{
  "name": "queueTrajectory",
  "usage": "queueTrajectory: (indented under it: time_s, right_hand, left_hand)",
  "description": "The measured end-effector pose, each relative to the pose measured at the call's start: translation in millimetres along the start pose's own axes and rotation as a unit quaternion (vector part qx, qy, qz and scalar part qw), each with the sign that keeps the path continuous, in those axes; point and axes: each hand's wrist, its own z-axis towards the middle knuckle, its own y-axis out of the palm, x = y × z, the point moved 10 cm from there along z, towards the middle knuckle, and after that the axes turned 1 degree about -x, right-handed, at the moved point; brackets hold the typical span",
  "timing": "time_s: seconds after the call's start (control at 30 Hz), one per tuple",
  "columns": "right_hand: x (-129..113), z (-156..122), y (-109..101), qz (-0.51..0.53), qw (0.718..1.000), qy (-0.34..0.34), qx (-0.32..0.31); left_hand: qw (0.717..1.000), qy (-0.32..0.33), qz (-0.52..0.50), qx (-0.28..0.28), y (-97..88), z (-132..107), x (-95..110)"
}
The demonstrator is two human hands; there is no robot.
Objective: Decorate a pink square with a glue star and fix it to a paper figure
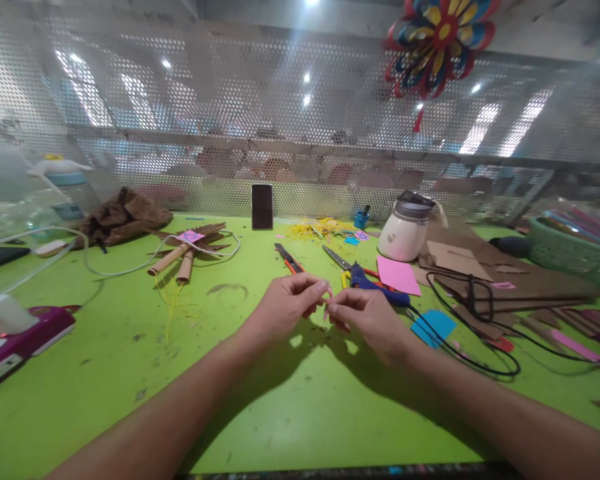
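A small pink strip [327, 307], seemingly paper, is pinched between the fingertips of both hands above the green tabletop [275, 413]. My left hand [289, 301] is closed on its left side, thumb against fingers. From the other side my right hand [366, 315] grips it the same way; the fingers partly cover the strip. Just beyond the hands lie an orange box cutter [289, 259], scissors [337, 258] and a blue glue gun [367, 277]. A pink paper square [399, 275] rests right of the glue gun, and a blue paper piece [434, 328] sits by my right wrist.
The glue gun's black cord [500, 370] loops across the right side. Brown cardboard [530, 273], a white jar [404, 230] and a green basket [570, 250] stand beyond. On the left are rolled-paper pieces [184, 267], a power strip [25, 347] and a white cable [117, 273].
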Motion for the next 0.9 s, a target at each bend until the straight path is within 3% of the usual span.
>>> queueTrajectory:
  time_s: [0.1, 0.2, 0.43, 0.9]
  right_hand:
    - [-1, -1, 4, 0.004, 1.000, 0.004, -0.007]
    - [3, -2, 9, 0.080, 0.996, 0.009, -0.035]
    - [6, -6, 20, 0.222, 0.970, 0.035, -0.092]
    - [6, -8, 16, 0.210, 0.974, 0.042, -0.074]
  left_hand:
    - [0.999, 0.004, 0.051, 0.020, -5.9, 1, 2]
    - [0.997, 0.014, 0.067, 0.029, -9.4, 2, 3]
    - [0.996, 0.063, 0.055, 0.006, -3.3, -1, 14]
    - [0.997, 0.000, 0.060, -0.052, 2.5, -2, 6]
